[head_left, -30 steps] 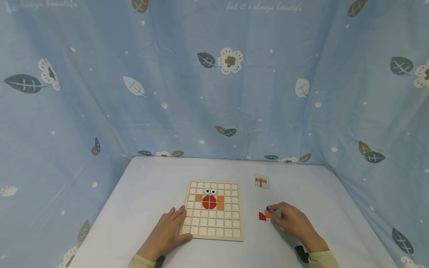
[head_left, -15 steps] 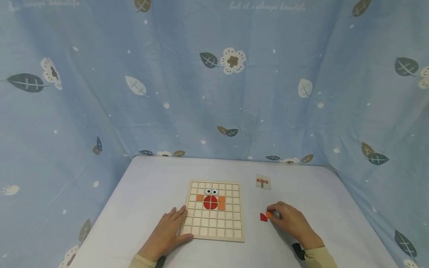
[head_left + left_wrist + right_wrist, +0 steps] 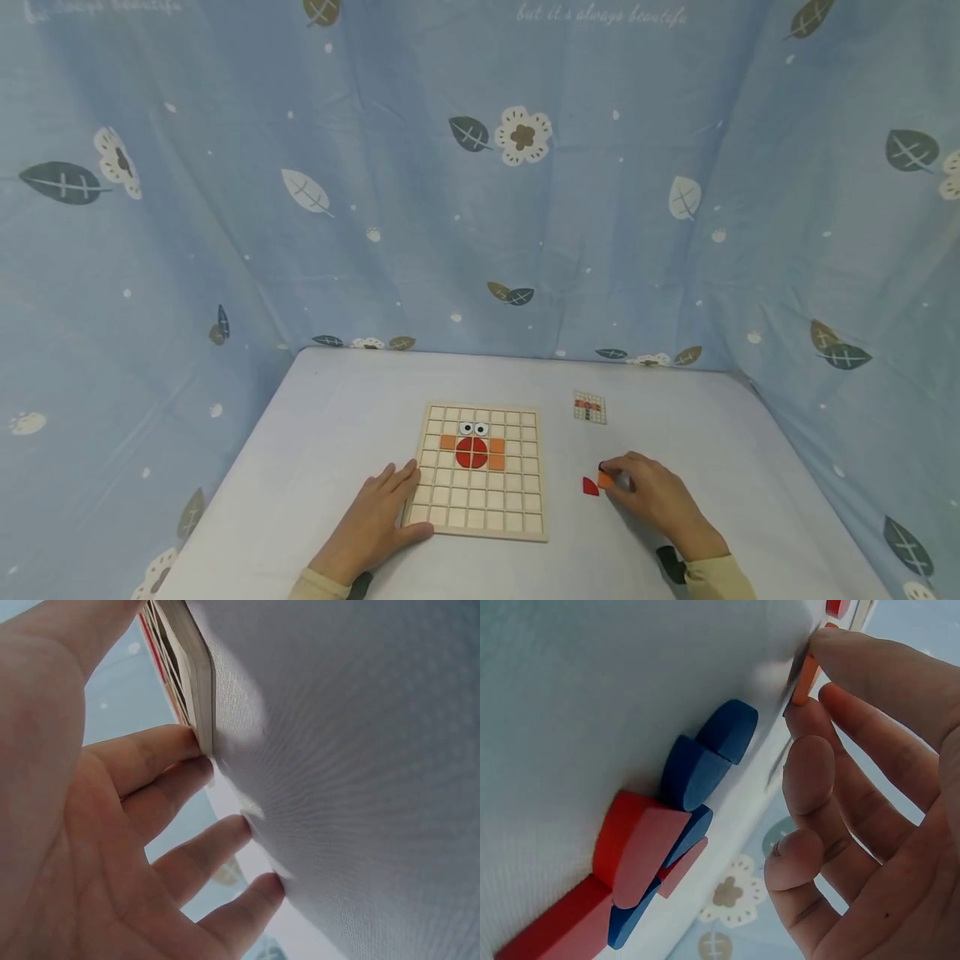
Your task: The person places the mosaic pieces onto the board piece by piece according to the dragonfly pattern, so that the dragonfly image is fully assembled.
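A wooden grid board (image 3: 472,500) lies on the white table. Set in it are a red disc (image 3: 472,452) of quarter pieces, orange squares (image 3: 497,454) and two eye tiles (image 3: 473,429). My left hand (image 3: 375,521) rests at the board's near left corner, fingers extended along its edge and on the cloth. To the right of the board, my right hand (image 3: 656,496) pinches an orange square tile (image 3: 807,676) between thumb and forefinger. A red quarter piece (image 3: 590,486) lies just left of it. A small dark piece shows by the forefinger tip.
Several blue pieces (image 3: 727,732) and red pieces (image 3: 637,844) lie on the table by the right hand, which hides them in the head view. A small patterned card (image 3: 589,407) lies farther back. Blue printed cloth (image 3: 420,208) walls the table's back and sides.
My right fingertips have closed round the orange tile and shifted it slightly away from the red quarter piece. The left hand and board keep their places; the head view has shifted slightly.
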Demonstrator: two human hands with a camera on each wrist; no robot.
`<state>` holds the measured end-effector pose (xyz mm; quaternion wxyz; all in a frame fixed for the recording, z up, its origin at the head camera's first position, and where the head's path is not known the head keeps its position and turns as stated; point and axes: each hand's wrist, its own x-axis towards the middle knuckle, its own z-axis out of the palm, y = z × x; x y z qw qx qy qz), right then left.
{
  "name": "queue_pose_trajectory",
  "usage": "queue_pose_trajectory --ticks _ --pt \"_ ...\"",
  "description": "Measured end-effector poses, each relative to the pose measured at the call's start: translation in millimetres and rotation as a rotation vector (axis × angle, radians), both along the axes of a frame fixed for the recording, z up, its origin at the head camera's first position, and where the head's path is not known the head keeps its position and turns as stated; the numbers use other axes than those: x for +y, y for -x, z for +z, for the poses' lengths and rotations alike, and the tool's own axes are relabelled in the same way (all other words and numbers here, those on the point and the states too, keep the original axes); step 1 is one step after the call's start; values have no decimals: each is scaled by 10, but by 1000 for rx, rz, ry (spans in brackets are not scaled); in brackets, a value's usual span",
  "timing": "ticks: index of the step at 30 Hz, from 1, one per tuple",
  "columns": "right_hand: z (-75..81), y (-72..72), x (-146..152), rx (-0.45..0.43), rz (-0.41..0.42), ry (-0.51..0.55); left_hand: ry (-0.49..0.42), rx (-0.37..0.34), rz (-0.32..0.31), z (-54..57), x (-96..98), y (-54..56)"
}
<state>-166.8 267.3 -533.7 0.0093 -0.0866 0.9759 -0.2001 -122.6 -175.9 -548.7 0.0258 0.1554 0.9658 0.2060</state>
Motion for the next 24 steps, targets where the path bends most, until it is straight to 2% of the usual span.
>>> queue_pose_trajectory --ticks 7,18,24 --pt "15 19 -26 0 -10 9 4 -2 5 10 0 -6" --pt "10 32 -75 237 153 60 7 12 -6 -2 -6 0" --pt "43 44 -155 282 203 106 3 22 -10 1 -10 -12"
